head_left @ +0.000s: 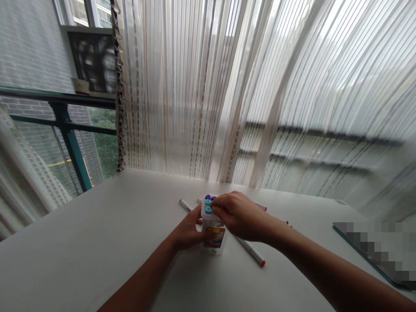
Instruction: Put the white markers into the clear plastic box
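Observation:
My left hand (190, 232) is closed around a clear plastic case (212, 250) that stands upright on the table and has a coloured label (219, 238). In the case's open top are markers with teal caps (208, 202) and a purple cap (207, 197); a dark blue one shows partly behind my fingers. My right hand (237, 214) reaches over the case from the right, thumb and fingers pinched at a teal-capped marker (208, 209). Its fingertips hide most of that grip. A white marker with a red end (251, 252) lies just right of the case.
Behind the case lie a green-ended marker (185, 205) and a yellow-green-ended one (199, 200). A pink-ended marker (262, 207) pokes out beyond my right hand. A flat teal-edged object (360, 255), blurred out, lies on the white table (97, 242) at right. Sheer curtains (182, 108) hang behind.

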A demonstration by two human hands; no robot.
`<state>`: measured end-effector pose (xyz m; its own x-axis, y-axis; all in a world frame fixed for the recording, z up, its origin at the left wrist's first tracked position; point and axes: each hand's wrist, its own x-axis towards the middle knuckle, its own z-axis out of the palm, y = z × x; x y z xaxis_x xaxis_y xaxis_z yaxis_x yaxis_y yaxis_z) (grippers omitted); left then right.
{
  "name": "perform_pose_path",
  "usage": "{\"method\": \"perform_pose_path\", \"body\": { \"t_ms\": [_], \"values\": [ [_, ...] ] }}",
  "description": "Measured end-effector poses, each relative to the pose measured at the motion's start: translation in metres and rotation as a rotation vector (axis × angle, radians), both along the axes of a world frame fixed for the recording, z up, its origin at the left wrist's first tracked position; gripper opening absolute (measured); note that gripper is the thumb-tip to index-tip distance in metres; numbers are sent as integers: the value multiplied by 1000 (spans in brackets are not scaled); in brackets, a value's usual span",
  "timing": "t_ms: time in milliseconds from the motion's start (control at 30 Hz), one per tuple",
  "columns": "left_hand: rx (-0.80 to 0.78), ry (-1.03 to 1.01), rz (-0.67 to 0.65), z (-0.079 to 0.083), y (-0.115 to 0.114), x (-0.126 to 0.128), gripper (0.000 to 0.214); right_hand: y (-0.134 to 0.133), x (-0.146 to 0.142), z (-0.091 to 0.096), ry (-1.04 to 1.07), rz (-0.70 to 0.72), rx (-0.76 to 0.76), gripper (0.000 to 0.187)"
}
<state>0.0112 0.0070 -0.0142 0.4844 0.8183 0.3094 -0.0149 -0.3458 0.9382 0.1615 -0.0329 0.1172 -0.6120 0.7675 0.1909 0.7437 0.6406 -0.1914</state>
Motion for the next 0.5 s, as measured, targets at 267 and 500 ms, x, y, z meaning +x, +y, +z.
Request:
{"method": "perform_pose_path", "body": {
  "t_ms": [267,500],
  "values": [
    [-7,14,6,-1,1,0,55,1,4,-1,100,18,-34,24],
    [-63,13,0,-3,1,1,58,29,22,-6,390,-214,218,20]
  ]
}}
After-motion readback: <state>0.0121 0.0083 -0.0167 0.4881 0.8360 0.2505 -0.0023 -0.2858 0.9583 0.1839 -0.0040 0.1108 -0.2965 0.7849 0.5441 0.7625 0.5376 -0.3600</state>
